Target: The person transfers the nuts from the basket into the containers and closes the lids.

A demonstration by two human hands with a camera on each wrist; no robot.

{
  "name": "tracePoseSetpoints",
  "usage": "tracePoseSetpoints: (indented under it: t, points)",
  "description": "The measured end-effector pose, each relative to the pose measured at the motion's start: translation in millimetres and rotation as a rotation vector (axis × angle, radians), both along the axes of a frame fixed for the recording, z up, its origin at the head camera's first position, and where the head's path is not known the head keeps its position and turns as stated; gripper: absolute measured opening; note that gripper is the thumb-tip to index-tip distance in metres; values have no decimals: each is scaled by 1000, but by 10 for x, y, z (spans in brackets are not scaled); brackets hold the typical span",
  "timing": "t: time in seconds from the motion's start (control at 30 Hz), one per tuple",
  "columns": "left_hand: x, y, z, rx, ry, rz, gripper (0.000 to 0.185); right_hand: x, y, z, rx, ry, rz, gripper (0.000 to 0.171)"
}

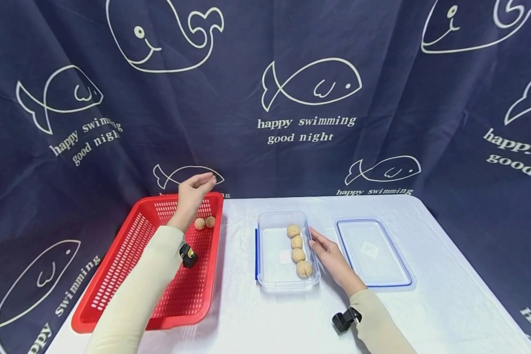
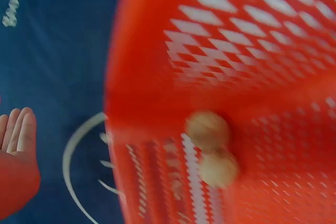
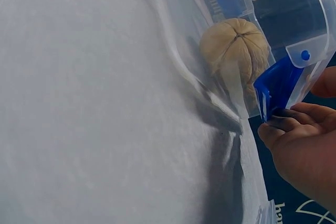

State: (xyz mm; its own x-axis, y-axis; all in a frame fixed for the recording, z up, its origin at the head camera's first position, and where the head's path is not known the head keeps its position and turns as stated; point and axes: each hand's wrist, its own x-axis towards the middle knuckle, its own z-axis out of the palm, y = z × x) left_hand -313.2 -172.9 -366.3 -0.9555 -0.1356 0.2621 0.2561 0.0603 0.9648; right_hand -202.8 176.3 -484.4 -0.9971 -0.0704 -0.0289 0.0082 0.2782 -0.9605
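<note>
My left hand (image 1: 193,194) hovers over the far right corner of a red plastic basket (image 1: 218,246), fingers straight and close together, holding nothing visible. In the left wrist view its fingertips (image 2: 25,132) show beyond the basket rim. Two walnuts (image 1: 205,223) lie side by side in that corner, below the hand. My right hand (image 1: 332,258) rests against the right wall of a clear plastic storage box (image 1: 272,248). Seen from the right wrist, its fingers touch a hanging blue latch (image 3: 281,85). Inside the box, several walnuts (image 1: 298,254) form a row along that wall.
A clear lid (image 1: 369,250) with a blue seal lies flat to the right of the box. White cloth (image 1: 248,324) covers the table. Behind it hangs a dark blue curtain (image 1: 248,162) with fish drawings.
</note>
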Motion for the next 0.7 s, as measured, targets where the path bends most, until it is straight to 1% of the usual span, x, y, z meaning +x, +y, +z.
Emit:
tracePoseSetpoints:
  t: [0.1,0.2,0.33,0.53,0.63,0.7]
  points:
    - [-2,-144,-116,-23,-36,63,33,3,6,23,-24,-26,6,50]
    - [-2,-263,-245,-77,-87,144,33,8,4,33,-26,-32,4,50]
    - [5,-372,-391,-132,-126,213,32,9,-1,32,-17,-38,4,51]
    - [15,-460,-591,-142,-152,262,31,8,3,4,0,-30,-4,51]
    - [28,-488,-675,-156,-193,281,30,0,-2,-15,4,-28,-7,51]
    - [37,-502,-721,-183,-224,282,29,-4,-2,-15,5,-32,-11,51]
